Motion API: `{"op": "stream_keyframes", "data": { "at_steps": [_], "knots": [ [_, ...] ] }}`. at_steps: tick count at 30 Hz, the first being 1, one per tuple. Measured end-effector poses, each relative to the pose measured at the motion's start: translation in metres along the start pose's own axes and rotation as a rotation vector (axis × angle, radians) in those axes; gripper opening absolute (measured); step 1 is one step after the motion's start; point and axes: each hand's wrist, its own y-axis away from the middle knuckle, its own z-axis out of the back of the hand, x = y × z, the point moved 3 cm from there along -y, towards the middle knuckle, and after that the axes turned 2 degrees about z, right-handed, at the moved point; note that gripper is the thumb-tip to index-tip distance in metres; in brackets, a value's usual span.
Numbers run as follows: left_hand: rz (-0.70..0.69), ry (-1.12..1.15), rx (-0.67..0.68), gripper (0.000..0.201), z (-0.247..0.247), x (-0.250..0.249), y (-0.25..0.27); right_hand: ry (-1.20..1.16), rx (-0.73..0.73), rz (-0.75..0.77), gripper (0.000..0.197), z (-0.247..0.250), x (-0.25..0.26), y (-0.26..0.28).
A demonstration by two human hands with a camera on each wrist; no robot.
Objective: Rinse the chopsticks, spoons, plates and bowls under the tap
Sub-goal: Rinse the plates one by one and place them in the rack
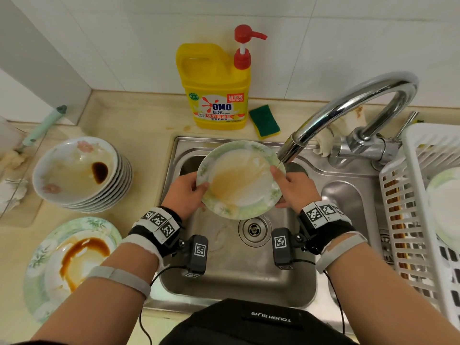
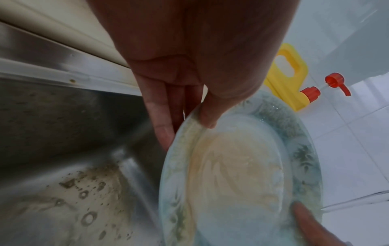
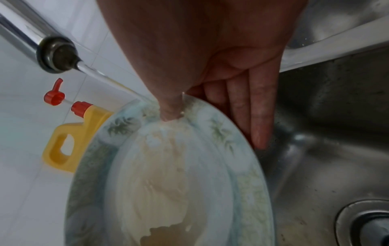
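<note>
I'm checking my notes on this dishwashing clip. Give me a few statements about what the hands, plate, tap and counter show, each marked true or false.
1. Both the left hand and the right hand hold the plate. True.
2. The tap is off. False: a thin stream falls on the plate's rim.
3. The stack of bowls sits in the sink. False: it stands on the counter, left of the sink.
4. A green sponge lies beside the detergent bottle. True.

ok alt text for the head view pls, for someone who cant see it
Both hands, left and right, hold a stained plate over the sink, under the tap. Dirty bowls are stacked on the left, a white rack stands right.
</note>
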Motion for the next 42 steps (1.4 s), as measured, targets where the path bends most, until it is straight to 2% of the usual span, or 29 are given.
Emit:
{"op": "stream_keyframes", "data": {
  "at_steps": [2,7,9,12,14,15,17,19,22,25,28,31,32,34,36,38,42],
  "knots": [
    [0.0,-0.014,-0.002,0.024,0.0,0.0,0.0,0.065,0.005,0.04,0.054,-0.002,-0.003,-0.002],
    [-0.01,-0.056,-0.013,0.024,0.003,0.006,-0.002,0.197,0.063,0.117,0.018,-0.003,-0.01,0.001],
    [-0.007,-0.058,-0.016,0.024,0.002,0.005,-0.001,0.167,0.057,0.136,0.017,-0.002,-0.008,0.003],
    [0.0,-0.056,-0.008,0.02,0.001,0.005,-0.001,0.09,0.056,0.139,0.028,-0.003,-0.003,0.007],
    [0.006,-0.058,-0.007,0.019,0.001,0.005,-0.002,0.109,0.027,0.147,0.012,-0.001,-0.002,0.006],
    [0.006,-0.06,-0.005,0.02,0.002,0.005,-0.001,0.117,0.011,0.141,0.012,0.001,0.0,0.006],
    [0.001,-0.081,0.004,0.019,0.001,0.004,-0.001,0.132,0.002,0.083,0.04,0.003,0.002,0.004],
    [-0.003,-0.101,0.011,0.016,-0.001,0.002,0.0,0.168,0.002,0.028,0.059,0.004,0.004,0.004],
    [-0.005,-0.14,0.005,0.014,-0.002,0.003,0.0,0.251,-0.011,0.047,0.066,0.004,0.001,0.0],
    [-0.005,-0.161,-0.001,0.014,-0.002,0.007,-0.003,0.341,0.014,0.116,0.043,0.003,-0.005,-0.003],
    [-0.008,-0.162,-0.002,0.014,-0.001,0.008,-0.006,0.309,0.039,0.156,0.013,0.0,-0.005,0.0],
    [-0.008,-0.167,-0.004,0.014,0.0,0.008,-0.007,0.274,0.009,0.179,0.014,0.0,-0.004,0.001],
    [-0.01,-0.171,-0.008,0.014,0.0,0.009,-0.008,0.264,-0.006,0.164,0.024,0.001,-0.003,0.001],
    [-0.013,-0.18,-0.01,0.014,0.001,0.01,-0.008,0.273,-0.028,0.124,0.058,0.002,-0.002,-0.003],
    [-0.021,-0.186,-0.009,0.015,0.002,0.01,-0.008,0.332,-0.036,0.121,0.075,0.003,0.0,-0.005],
    [-0.035,-0.206,-0.012,0.017,0.002,0.008,-0.008,0.405,-0.015,0.137,0.068,0.003,-0.001,-0.007],
    [-0.077,-0.29,-0.042,0.018,0.002,0.002,-0.008,0.42,0.081,0.171,0.026,0.0,-0.004,-0.006]
  ]
}}
